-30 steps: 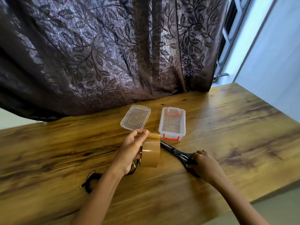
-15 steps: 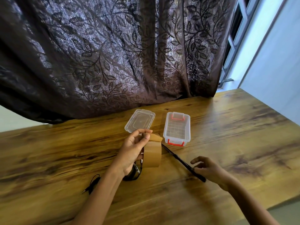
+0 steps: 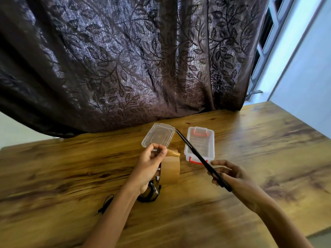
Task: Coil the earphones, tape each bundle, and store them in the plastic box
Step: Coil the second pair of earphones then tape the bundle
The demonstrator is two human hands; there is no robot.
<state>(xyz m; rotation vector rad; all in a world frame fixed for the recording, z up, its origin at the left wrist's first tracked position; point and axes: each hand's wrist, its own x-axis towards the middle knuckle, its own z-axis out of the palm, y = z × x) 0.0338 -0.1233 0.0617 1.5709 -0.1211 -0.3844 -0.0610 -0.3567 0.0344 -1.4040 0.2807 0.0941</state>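
1. Two hands are busy: my left hand [image 3: 149,169] pinches the peeled tape end [image 3: 172,153] above the roll [image 3: 171,170], which stands on edge mid-desk; my right hand [image 3: 232,178] is closed around the scissors [image 3: 200,158], blades together and pointing toward the far edge.
2. One coiled bundle [image 3: 149,195] lies under my left wrist, touching the roll; a loose plug end [image 3: 105,205] trails toward the left edge.
3. The box [image 3: 211,140] sits open near the far edge, apparently empty, its lid [image 3: 158,137] beside it.
4. Risks, I judge: the strip could fold onto itself or my fingers if it goes slack; the upright roll could roll away; a careless blade could nick the cord.
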